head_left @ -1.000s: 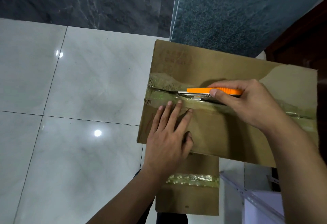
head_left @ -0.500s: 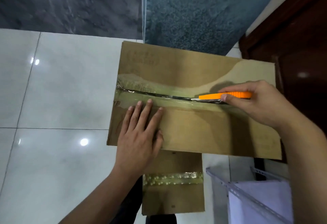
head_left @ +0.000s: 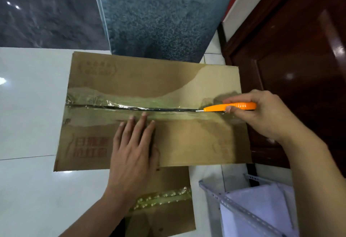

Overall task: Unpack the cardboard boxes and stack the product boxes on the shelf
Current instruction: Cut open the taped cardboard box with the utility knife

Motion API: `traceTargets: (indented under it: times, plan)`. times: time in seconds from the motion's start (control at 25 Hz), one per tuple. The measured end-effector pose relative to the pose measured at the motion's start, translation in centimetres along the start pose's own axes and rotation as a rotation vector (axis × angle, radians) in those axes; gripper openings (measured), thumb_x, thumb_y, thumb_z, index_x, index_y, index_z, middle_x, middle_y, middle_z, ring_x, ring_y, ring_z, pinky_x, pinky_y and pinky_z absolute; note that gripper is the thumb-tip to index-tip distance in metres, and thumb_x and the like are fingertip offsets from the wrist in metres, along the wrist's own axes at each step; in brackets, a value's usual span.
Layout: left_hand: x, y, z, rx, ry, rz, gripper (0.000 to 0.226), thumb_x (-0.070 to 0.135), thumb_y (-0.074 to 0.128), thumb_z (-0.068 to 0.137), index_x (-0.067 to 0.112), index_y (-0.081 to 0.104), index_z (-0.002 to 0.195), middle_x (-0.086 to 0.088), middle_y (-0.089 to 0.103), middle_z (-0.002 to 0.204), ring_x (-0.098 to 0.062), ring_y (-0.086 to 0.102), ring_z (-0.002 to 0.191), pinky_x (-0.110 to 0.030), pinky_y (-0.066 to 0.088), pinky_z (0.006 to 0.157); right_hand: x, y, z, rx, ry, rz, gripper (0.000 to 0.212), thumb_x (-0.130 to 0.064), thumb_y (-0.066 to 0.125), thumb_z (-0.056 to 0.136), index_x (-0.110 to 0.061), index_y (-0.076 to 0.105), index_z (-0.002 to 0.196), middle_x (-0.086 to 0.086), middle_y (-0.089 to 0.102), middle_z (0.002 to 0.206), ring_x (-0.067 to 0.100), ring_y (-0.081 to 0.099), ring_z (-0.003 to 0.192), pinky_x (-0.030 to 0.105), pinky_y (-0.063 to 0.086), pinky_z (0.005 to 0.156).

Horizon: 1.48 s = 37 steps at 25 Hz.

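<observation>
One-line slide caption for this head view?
Right hand draws an orange utility knife along the taped seam of a cardboard box while the left hand presses it flat.

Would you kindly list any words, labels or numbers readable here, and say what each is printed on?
None reads with certainty.
Red characters, two rows, on the near flap of the large brown cardboard box: too blurred to quote.
Faded oval red stamp on its far flap: illegible.
Orange utility knife: no marking visible.
</observation>
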<state>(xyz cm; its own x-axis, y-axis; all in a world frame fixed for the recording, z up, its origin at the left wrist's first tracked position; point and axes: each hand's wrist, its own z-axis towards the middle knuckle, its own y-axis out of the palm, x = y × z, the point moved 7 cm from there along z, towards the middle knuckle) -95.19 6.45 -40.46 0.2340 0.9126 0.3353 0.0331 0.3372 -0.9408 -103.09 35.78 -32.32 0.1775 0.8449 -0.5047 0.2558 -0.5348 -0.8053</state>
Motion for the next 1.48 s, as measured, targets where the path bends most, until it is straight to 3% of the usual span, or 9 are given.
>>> traceTargets:
  times: [0.28,0.48,0.64,0.84,0.96,1.04,1.24,1.36,1.48]
  plan:
    - [7.0,3.8,0.7,-0.12,0.13,0.044,0.06,0.037,0.041,0.099,0.019,0.036,0.156,-0.008,0.028,0.164,-0.032,0.02,0.153,-0.055,0.024,0.12,2.1,-1.5,-0.3,0.035,0.043,-0.008,0.017,-0.04,0.077,0.085,-0.056,0.071,0.084,-0.004,0.066,0.078,0.008,0.06,0.082,0.024,0.045,0.072]
    - [6.8,4.0,0.4,-0.134,0.154,0.095,0.061,0.043,0.036,0.102,0.022,0.027,0.159,-0.006,0.022,0.166,-0.029,0.014,0.155,-0.056,0.022,0.121,5.7,-4.9,-1.8,0.072,0.14,0.026,0.011,-0.036,0.078,0.085,-0.044,0.078,0.093,-0.001,0.066,0.077,0.015,0.062,0.081,0.029,0.05,0.078]
    - [7.1,4.1,0.7,-0.137,0.147,0.112,0.061,0.042,0.037,0.101,0.021,0.03,0.158,-0.007,0.025,0.165,-0.03,0.018,0.154,-0.055,0.023,0.12,7.8,-6.2,-2.8,0.126,0.169,0.068,0.013,-0.032,0.078,0.085,-0.042,0.078,0.093,-0.003,0.063,0.075,0.011,0.059,0.076,0.022,0.044,0.066]
    - [7.3,4.1,0.8,-0.137,0.123,0.098,0.061,0.041,0.04,0.098,0.018,0.039,0.155,-0.009,0.032,0.162,-0.032,0.024,0.152,-0.057,0.023,0.12,10.8,-7.6,-4.0,0.169,0.225,0.122,0.011,-0.033,0.079,0.085,-0.042,0.079,0.092,-0.018,0.065,0.067,0.004,0.06,0.067,0.024,0.047,0.065]
    - [8.1,4.2,1.4,-0.11,0.067,0.067,0.058,0.037,0.044,0.094,0.012,0.049,0.147,-0.014,0.04,0.156,-0.037,0.032,0.147,-0.058,0.024,0.119,12.3,-7.2,-4.8,0.176,0.24,0.161,0.011,-0.032,0.078,0.086,-0.039,0.079,0.094,-0.014,0.058,0.052,0.005,0.055,0.052,0.03,0.054,0.058]
    - [8.9,4.3,1.9,-0.108,0.055,0.045,0.057,0.036,0.046,0.094,0.009,0.049,0.145,-0.015,0.04,0.155,-0.036,0.032,0.147,-0.056,0.025,0.119,12.6,-6.6,-5.1,0.18,0.234,0.193,0.011,-0.031,0.077,0.087,-0.039,0.079,0.093,-0.012,0.058,0.054,0.005,0.051,0.05,0.019,0.045,0.052]
    - [12.4,5.7,3.1,-0.119,0.17,0.051,0.059,0.036,0.043,0.098,0.013,0.041,0.152,-0.012,0.031,0.163,-0.033,0.023,0.152,-0.055,0.024,0.12,12.8,-6.2,-6.2,0.274,0.193,0.15,0.014,-0.038,0.075,0.084,-0.047,0.075,0.094,-0.009,0.059,0.082,0.011,0.059,0.081,0.031,0.046,0.074]
    - [13.4,6.4,3.5,-0.122,0.164,0.059,0.06,0.035,0.042,0.098,0.014,0.038,0.154,-0.012,0.027,0.164,-0.033,0.022,0.152,-0.054,0.024,0.12,12.8,-6.0,-6.3,0.302,0.17,0.143,0.016,-0.042,0.073,0.081,-0.05,0.074,0.095,-0.009,0.059,0.086,0.014,0.06,0.085,0.041,0.051,0.081]
    - [13.4,6.6,3.4,-0.122,0.152,0.071,0.062,0.035,0.043,0.098,0.016,0.035,0.156,-0.01,0.025,0.165,-0.032,0.02,0.153,-0.054,0.024,0.12,13.6,-6.2,-7.1,0.322,0.197,0.152,0.017,-0.043,0.072,0.081,-0.049,0.074,0.098,-0.008,0.061,0.088,0.015,0.06,0.086,0.04,0.052,0.08]
